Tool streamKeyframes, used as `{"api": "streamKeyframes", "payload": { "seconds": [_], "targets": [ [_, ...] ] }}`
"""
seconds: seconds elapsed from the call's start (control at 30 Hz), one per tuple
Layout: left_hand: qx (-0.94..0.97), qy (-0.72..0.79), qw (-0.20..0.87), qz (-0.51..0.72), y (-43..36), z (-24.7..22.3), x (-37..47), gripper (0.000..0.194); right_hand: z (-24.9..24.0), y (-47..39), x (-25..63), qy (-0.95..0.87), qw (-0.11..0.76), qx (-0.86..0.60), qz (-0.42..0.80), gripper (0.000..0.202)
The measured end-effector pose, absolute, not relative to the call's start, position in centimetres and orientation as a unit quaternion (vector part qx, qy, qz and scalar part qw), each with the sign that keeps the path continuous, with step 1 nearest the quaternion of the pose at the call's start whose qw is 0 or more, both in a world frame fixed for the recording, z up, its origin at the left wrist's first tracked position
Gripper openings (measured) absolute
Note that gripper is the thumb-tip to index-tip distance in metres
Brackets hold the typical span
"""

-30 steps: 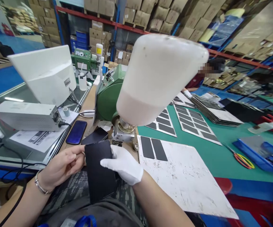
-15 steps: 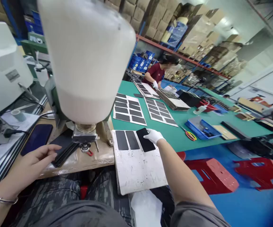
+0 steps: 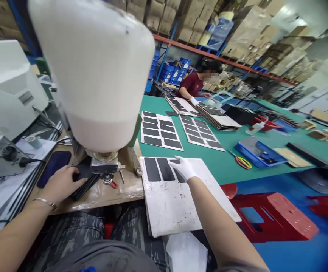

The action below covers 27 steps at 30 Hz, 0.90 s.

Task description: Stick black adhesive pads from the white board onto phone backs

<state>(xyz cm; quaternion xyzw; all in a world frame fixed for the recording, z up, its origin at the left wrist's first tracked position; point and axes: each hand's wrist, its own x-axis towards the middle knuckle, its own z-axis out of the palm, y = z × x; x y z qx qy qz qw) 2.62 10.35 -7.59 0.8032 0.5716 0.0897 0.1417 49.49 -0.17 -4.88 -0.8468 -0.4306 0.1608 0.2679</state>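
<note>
My left hand (image 3: 63, 184), bare with a bracelet at the wrist, rests its parted fingers on a stack of black pieces (image 3: 86, 177) on the brown worktop. My right hand (image 3: 184, 168), in a white glove, lies over a black rectangular piece (image 3: 180, 176) on a scuffed white board (image 3: 172, 207). Its fingers are extended and partly cover the piece. Two more black pieces lie side by side to its left on the board. Between my hands stands a machine head (image 3: 105, 166) under a large whitish container (image 3: 95, 83).
On the green table (image 3: 215, 166) lie two boards with black rectangles, yellow-red scissors (image 3: 243, 162) and a blue tray (image 3: 261, 153). A person in a dark red shirt (image 3: 192, 84) works behind. A phone (image 3: 53, 168) lies left; a red stool (image 3: 274, 217) stands right.
My left hand has moved right onto the black stack. My right hand's piece now lies flat on the board, with the fingers spread over it. The whole view has shifted.
</note>
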Motion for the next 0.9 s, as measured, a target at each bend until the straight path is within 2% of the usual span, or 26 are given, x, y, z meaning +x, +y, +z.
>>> {"api": "streamKeyframes", "payload": {
  "seconds": [0.33,0.47,0.57,0.63,0.7,0.8,0.87,0.9],
  "targets": [
    [0.79,0.579,0.143,0.14,10.6,-5.2,1.7,0.034,-4.8,-2.5,33.0,-0.548,0.321,-0.711,0.303,0.04],
    [0.803,0.518,0.233,0.182,7.0,-2.9,-0.9,0.032,-4.3,-3.3,27.0,-0.521,0.336,-0.61,0.493,0.041],
    [0.848,0.42,0.281,0.162,3.5,-1.4,-2.0,0.034,-4.2,-3.8,23.5,-0.457,0.343,-0.446,0.689,0.056],
    [0.875,0.363,0.286,0.145,1.7,-0.8,-2.0,0.036,-4.0,-4.1,22.1,-0.403,0.327,-0.358,0.776,0.062],
    [0.885,0.332,0.29,0.151,0.9,-0.6,-1.6,0.045,-3.5,-4.2,21.7,-0.383,0.318,-0.334,0.801,0.057],
    [0.842,0.375,0.336,0.193,1.1,-0.6,-0.2,0.079,-2.4,-4.4,23.3,-0.381,0.339,-0.367,0.778,0.046],
    [0.782,0.395,0.432,0.216,1.5,-0.7,1.3,0.091,-1.5,-4.7,25.3,-0.383,0.365,-0.396,0.751,0.039],
    [0.749,0.376,0.499,0.221,1.7,-0.7,2.2,0.086,-1.1,-4.9,26.4,-0.385,0.387,-0.416,0.727,0.035]
  ]
}}
